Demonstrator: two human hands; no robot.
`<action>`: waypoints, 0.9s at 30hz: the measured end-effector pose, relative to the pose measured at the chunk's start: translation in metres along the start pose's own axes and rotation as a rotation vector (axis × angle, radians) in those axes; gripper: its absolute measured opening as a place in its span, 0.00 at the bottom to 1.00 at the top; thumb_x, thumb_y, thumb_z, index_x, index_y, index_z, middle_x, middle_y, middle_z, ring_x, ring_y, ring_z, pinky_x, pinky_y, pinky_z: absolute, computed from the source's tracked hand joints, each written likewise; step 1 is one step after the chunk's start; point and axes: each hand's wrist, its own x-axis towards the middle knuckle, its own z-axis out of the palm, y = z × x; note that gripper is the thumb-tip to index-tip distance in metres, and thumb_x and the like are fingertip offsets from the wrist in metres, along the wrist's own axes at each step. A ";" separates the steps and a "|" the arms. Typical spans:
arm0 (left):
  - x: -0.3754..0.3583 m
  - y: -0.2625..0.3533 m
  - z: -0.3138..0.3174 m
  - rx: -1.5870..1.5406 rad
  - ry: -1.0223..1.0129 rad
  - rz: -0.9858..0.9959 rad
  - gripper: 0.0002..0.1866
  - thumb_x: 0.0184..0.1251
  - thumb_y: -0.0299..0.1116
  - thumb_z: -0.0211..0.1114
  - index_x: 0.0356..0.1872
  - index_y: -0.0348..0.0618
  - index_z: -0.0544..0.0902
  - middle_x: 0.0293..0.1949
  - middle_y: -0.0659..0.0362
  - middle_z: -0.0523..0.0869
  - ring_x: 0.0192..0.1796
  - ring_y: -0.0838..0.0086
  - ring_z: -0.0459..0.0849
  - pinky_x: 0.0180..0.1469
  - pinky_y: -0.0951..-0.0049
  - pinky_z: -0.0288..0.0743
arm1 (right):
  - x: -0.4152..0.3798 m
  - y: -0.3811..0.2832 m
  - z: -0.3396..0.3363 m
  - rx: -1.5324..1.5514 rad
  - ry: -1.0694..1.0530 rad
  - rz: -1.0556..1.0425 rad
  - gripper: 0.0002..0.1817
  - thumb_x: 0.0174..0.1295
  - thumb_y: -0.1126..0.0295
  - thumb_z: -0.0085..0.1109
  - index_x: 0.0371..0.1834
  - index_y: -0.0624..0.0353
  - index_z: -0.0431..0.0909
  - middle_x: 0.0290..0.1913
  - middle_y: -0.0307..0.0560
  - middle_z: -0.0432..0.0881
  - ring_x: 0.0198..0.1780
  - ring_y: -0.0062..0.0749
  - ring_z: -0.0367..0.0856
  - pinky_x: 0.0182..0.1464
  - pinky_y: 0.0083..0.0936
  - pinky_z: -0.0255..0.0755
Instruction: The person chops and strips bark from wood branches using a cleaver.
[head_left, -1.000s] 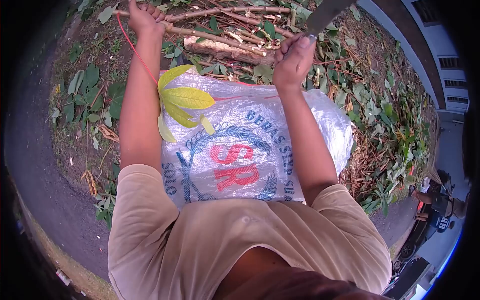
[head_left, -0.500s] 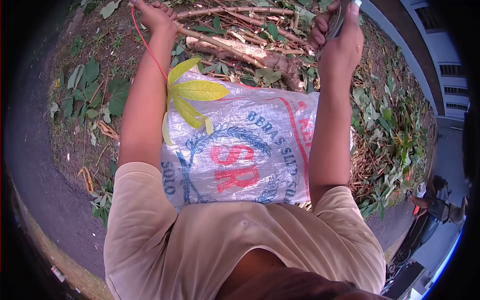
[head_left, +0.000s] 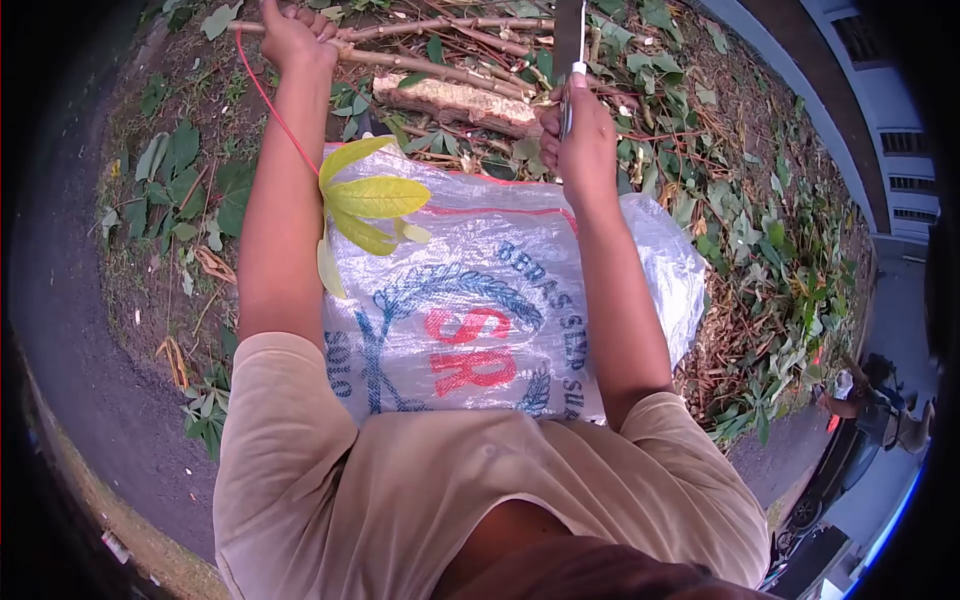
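Observation:
My left hand (head_left: 298, 38), at the top left, is wrapped round a brown branch (head_left: 390, 30) that runs to the right. A yellow-green leaf (head_left: 378, 197) on a thin red stalk hangs down beside my left forearm. In my right hand (head_left: 580, 140) is a large knife (head_left: 569, 35), its blade pointing up and out of the top of the frame. Between the hands lies a thick piece of light wood (head_left: 455, 103) with other branches behind it. A white plastic sack (head_left: 465, 240) with blue and red print lies across my lap.
Green leaves (head_left: 770, 240) and wood chips (head_left: 720, 370) cover the ground on the right. Dark asphalt (head_left: 80, 300) curves along the left. At the far right are another person (head_left: 850, 405) and a motorbike (head_left: 805, 510), near a pale building wall (head_left: 890, 80).
My right hand has moved left with the knife, whose blade now stands upright near the branches. My left hand has shifted slightly left with the branch, and the leaf moved with it.

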 end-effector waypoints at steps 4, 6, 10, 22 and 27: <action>-0.019 -0.013 0.007 0.132 -0.036 0.065 0.29 0.78 0.62 0.61 0.27 0.53 0.64 0.18 0.67 0.57 0.17 0.77 0.53 0.20 0.71 0.48 | 0.000 -0.074 0.004 0.042 -0.004 -0.416 0.24 0.85 0.47 0.43 0.45 0.59 0.71 0.28 0.37 0.68 0.25 0.17 0.64 0.27 0.20 0.58; -0.009 -0.030 0.001 0.015 -0.052 -0.007 0.28 0.78 0.62 0.60 0.27 0.53 0.64 0.17 0.67 0.57 0.17 0.76 0.54 0.20 0.71 0.48 | 0.012 -0.065 0.005 0.051 0.041 -0.594 0.24 0.85 0.47 0.43 0.45 0.60 0.71 0.29 0.37 0.69 0.27 0.18 0.65 0.28 0.20 0.61; -0.012 -0.053 0.000 0.030 0.029 -0.048 0.29 0.78 0.64 0.60 0.27 0.53 0.63 0.18 0.68 0.57 0.17 0.77 0.54 0.21 0.71 0.47 | 0.024 0.092 -0.009 -0.205 0.115 -0.316 0.26 0.83 0.41 0.42 0.44 0.55 0.68 0.26 0.36 0.66 0.22 0.22 0.63 0.24 0.22 0.60; -0.005 -0.061 -0.016 0.005 0.078 -0.101 0.28 0.77 0.61 0.62 0.27 0.53 0.64 0.18 0.67 0.59 0.18 0.76 0.60 0.20 0.71 0.51 | -0.012 -0.100 0.002 0.014 -0.033 -0.403 0.28 0.81 0.39 0.44 0.47 0.57 0.70 0.29 0.39 0.67 0.25 0.21 0.64 0.28 0.24 0.59; -0.015 -0.058 -0.006 0.002 0.128 -0.098 0.26 0.78 0.58 0.63 0.29 0.52 0.65 0.19 0.66 0.60 0.19 0.76 0.65 0.20 0.72 0.51 | 0.023 -0.039 0.008 0.180 0.095 -0.918 0.27 0.84 0.42 0.39 0.41 0.58 0.65 0.31 0.41 0.69 0.26 0.21 0.65 0.27 0.22 0.64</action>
